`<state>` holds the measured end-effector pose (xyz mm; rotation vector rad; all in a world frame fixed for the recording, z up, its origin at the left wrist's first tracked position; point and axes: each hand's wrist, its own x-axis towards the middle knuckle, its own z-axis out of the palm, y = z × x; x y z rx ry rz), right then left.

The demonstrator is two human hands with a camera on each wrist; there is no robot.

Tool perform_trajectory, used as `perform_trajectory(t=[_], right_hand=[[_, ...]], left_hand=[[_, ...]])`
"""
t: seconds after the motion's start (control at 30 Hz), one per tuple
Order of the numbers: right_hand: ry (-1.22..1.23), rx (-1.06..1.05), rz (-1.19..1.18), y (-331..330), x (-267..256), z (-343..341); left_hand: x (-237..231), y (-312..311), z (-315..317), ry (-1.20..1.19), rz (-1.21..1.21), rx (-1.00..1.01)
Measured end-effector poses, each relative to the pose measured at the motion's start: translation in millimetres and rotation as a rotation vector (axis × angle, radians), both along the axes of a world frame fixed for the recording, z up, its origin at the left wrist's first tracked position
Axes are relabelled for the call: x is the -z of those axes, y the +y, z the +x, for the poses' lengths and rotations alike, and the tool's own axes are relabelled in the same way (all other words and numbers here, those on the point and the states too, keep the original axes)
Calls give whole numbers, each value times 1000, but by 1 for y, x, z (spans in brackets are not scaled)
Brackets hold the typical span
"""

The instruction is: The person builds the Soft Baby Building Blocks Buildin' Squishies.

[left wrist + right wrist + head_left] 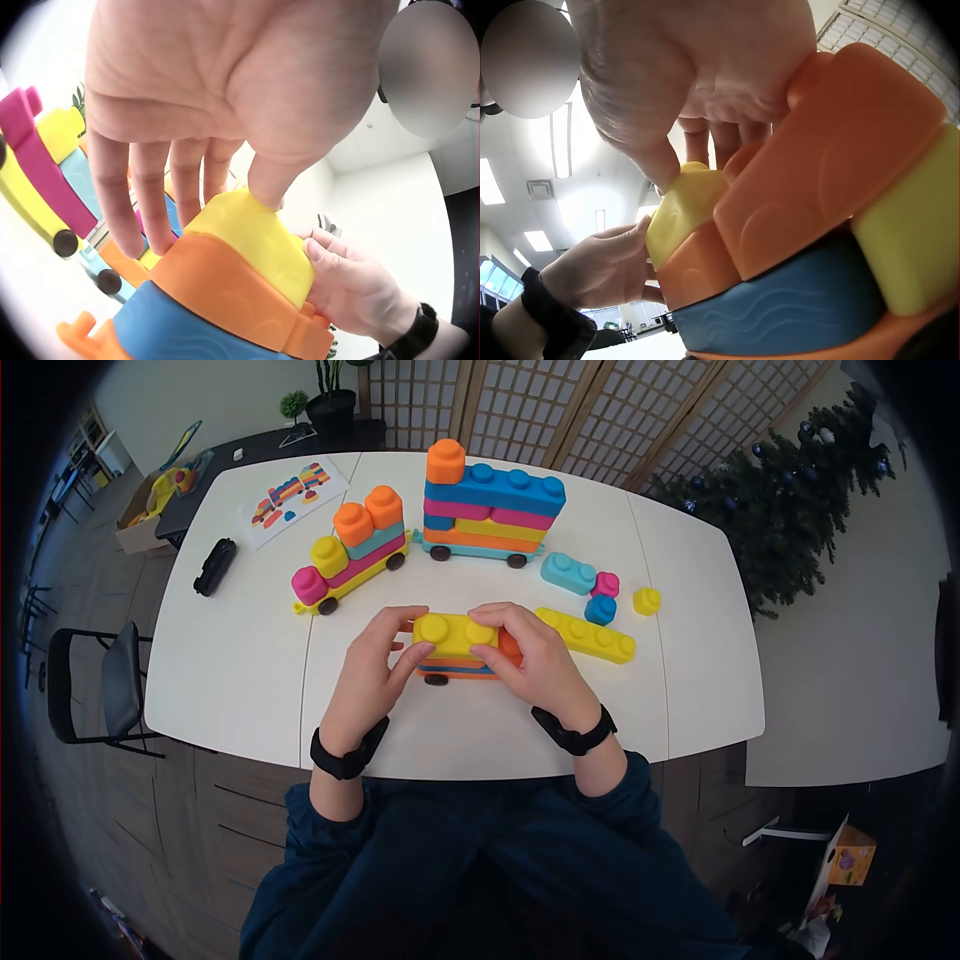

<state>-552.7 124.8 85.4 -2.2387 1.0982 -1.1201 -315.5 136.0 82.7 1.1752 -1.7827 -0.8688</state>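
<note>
Both hands pinch a yellow two-stud block (455,646) on top of a small stack, with the left hand (368,672) at its left end and the right hand (541,660) at its right. In the left wrist view, the yellow block (259,232) sits over an orange block (225,289), which rests on a blue block (187,330). Beneath them is an orange wheeled base (465,676). Beside the yellow block, a taller orange block (840,150) stands under the right palm, mostly covered in the head view.
Behind stand a yellow block wagon (350,572) and a taller light-blue wagon (480,547). To the right lie a long yellow block (590,635), a light-blue block (568,572) and several small blocks. A picture sheet (290,500) and a black case (214,567) are at left.
</note>
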Motion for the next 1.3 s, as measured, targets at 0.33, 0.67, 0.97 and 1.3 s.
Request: perform_trajectory(t=[0.33,0.67,0.97,1.3], right_hand=[[-46,-14,-4,0,-3,-8],[324,819,-17,-41,16,-181],[488,1067,385,-70,56,-238],[43,695,-1,-46,4,-165]], left_hand=[[-7,0,-9,-76,-134,1],[-1,-2,-11,-49,-118,-24],[-1,-2,-7,-68,-121,-38],[0,-3,-8,-72,-122,-37]])
